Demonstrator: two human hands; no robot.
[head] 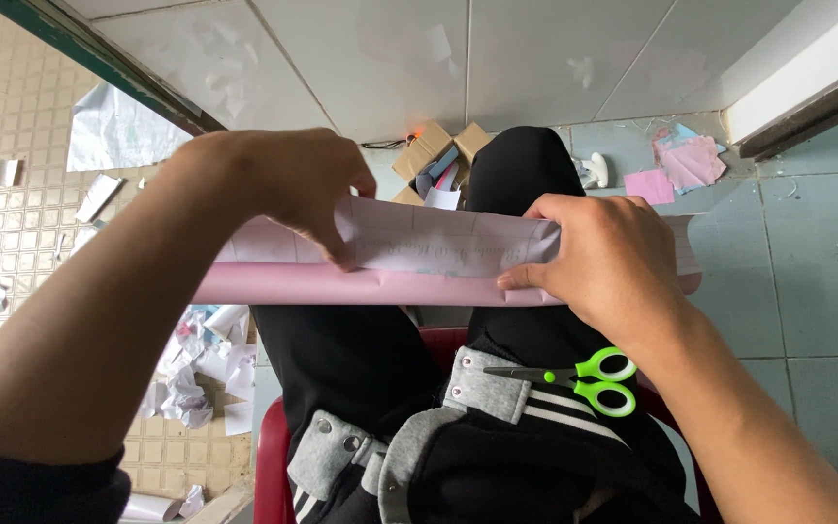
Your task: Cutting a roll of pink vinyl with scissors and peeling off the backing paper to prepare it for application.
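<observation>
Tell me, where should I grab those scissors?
By the green loops, coming from the right. The scissors lie shut on the lap with the blades pointing left, so the handles are the safe end, just below the right hand.

It looked like a home craft corner on a tiled floor (807, 281). Paper scraps (191, 374) littered the tiles, a cardboard box (434, 146) held offcuts, pink sheets (681, 165) lay by the wall, and green-handled scissors (584, 378) rested on the seated person's lap.
</observation>
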